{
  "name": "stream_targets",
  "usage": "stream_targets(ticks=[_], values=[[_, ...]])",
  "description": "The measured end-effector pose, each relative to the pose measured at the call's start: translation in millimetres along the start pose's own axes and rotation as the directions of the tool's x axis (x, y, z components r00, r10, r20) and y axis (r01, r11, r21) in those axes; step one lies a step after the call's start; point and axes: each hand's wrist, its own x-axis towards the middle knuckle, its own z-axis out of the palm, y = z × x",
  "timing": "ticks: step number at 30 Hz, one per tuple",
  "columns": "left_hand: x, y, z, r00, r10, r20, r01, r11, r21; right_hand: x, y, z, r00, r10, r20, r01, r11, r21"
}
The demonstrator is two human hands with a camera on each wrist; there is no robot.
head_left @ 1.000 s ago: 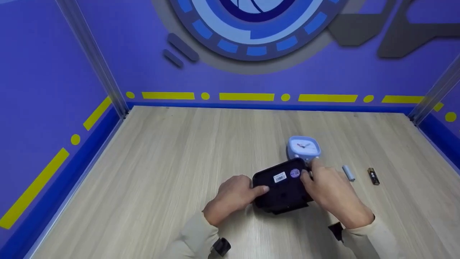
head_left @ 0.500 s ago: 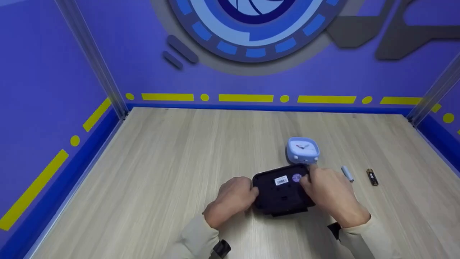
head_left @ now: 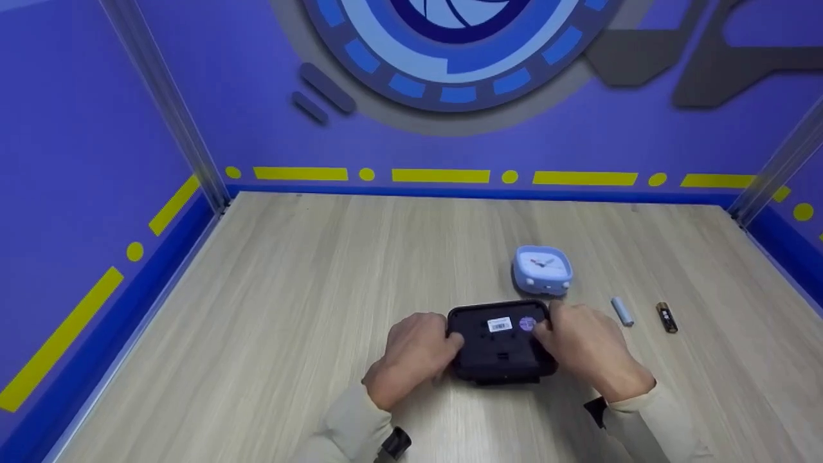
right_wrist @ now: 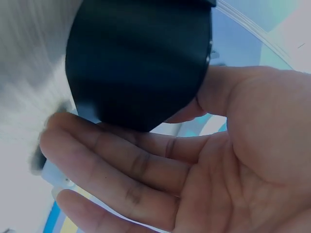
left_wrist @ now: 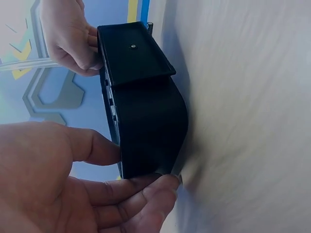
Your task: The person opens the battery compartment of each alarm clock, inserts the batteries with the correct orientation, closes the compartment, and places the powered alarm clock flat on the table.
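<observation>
A black box-shaped device point(head_left: 498, 344) with rounded corners faces up between my hands, just above or on the table; I cannot tell which. It carries a white barcode sticker and a round purple one. My left hand point(head_left: 415, 350) pinches its left end, thumb on the near face and fingers underneath, as the left wrist view shows. At the opposite end my right hand point(head_left: 595, 350) grips it, thumb over the edge. A flat panel with a small round stud point(left_wrist: 133, 46) projects from its side. Just beyond it stands a light blue alarm clock point(head_left: 542, 270).
To the right lie a pale blue-grey battery point(head_left: 622, 311) and a black-and-gold battery point(head_left: 667, 317). All rest on a wooden table point(head_left: 321, 270), bounded behind and at the sides by blue panels point(head_left: 270, 148).
The black device has tilted level and come slightly nearer to me, uncovering the front of the blue clock. My left thumb has drawn back from its face to the edge.
</observation>
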Motion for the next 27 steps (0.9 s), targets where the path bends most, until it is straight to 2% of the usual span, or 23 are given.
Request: stream_targets(ticks=[5,10,19,27], values=[[1.2,-1.0,0.9,0.999,0.001,-0.045,0.002,0.999,0.053,4.5,1.1,3.5,0.993,0.038,0.112,-0.040,0.999,0.018],[1.5,-1.9,1.7,0.999,-0.013,-0.048,0.017,0.998,0.066,6.6,2.2,6.9,0.984,0.042,0.173,-0.047,0.999,0.026],[2.7,-1.8,0.4,0.999,-0.023,-0.033,0.026,0.996,0.091,8.7,2.8,11.6,0.975,0.044,0.219,-0.047,0.999,0.010],[3.7,-4.3,0.7,0.998,0.015,-0.056,-0.009,0.993,0.119,9.0,3.0,13.0,0.970,0.041,0.241,-0.043,0.999,0.004]])
